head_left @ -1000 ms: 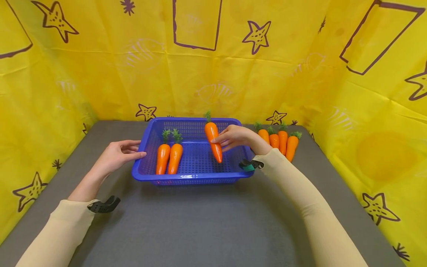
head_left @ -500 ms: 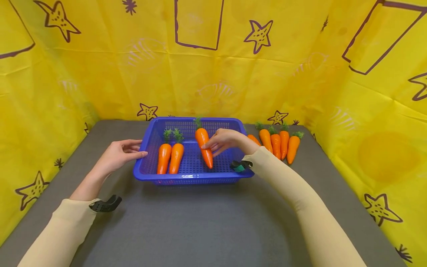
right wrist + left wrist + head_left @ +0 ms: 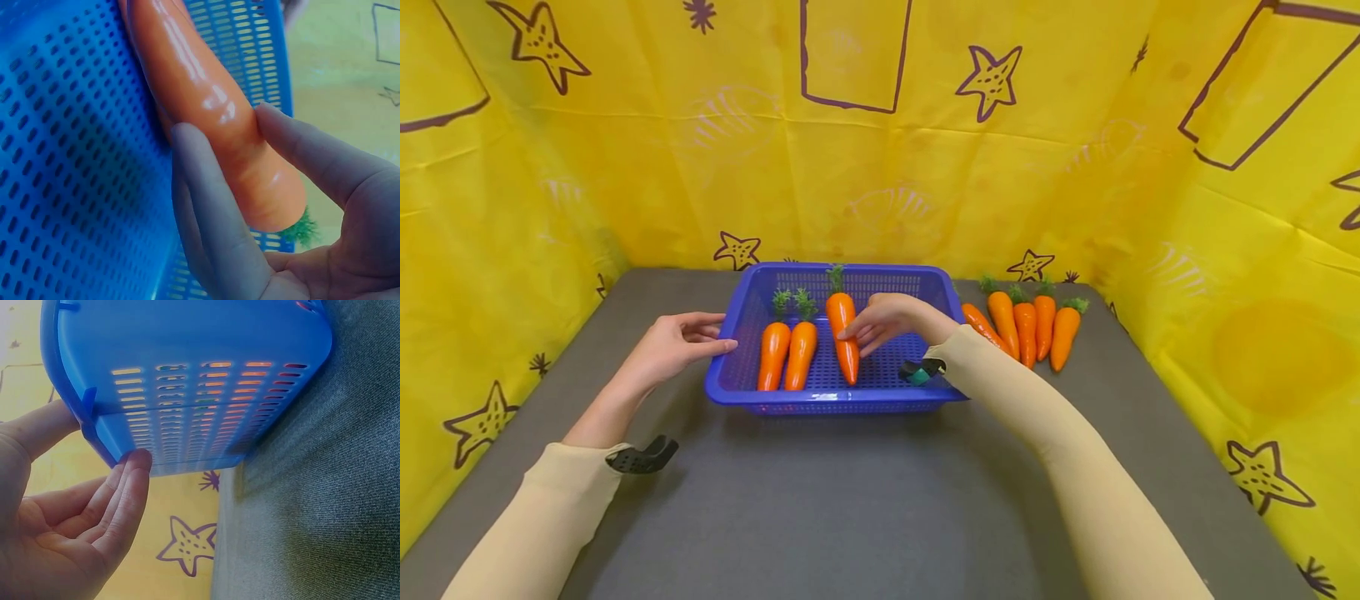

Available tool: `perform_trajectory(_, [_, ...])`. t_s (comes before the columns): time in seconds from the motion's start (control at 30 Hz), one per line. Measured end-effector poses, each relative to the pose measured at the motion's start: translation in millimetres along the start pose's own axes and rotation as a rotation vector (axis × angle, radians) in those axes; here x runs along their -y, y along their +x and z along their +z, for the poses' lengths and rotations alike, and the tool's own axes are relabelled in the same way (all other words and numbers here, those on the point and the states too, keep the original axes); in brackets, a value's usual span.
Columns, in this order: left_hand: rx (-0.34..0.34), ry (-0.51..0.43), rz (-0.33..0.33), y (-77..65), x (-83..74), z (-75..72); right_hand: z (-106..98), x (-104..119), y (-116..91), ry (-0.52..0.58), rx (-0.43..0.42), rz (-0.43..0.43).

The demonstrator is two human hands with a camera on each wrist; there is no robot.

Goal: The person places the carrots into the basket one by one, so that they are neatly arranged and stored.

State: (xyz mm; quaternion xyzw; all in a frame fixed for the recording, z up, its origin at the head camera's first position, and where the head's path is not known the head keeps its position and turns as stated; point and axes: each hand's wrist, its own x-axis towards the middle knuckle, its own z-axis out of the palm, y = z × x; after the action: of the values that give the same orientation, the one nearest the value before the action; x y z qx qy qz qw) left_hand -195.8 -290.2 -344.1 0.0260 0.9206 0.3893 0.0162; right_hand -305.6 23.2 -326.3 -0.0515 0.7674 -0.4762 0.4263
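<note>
A blue perforated plastic basket (image 3: 842,397) stands on the grey table. My left hand (image 3: 673,350) pinches its left rim, thumb over the edge and fingers against the outer wall (image 3: 100,419). Inside the basket my right hand (image 3: 887,321) holds an orange carrot (image 3: 841,315) with a green tuft, its tip toward me. In the right wrist view the thumb and fingers lie on either side of this carrot (image 3: 206,106). Just left of it, two more carrots lie side by side in the basket, a left one (image 3: 772,354) and a right one (image 3: 802,354).
Right of the basket several carrots (image 3: 1024,329) lie in a row on the grey table (image 3: 850,500), one slanted close to the basket and partly behind the right forearm. A yellow cloth (image 3: 880,167) with starfish drawings encloses the back and sides.
My right hand has moved left and lower in the basket with its carrot, nearer the two carrots there. The left hand stays at the rim. More of the carrots on the right now shows.
</note>
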Motion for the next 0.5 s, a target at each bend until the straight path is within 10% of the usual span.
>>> perform_trajectory(0.5, [0.008, -0.005, 0.0, 1.4, 0.2, -0.2, 6, -7, 35, 0.01, 0.068, 0.112])
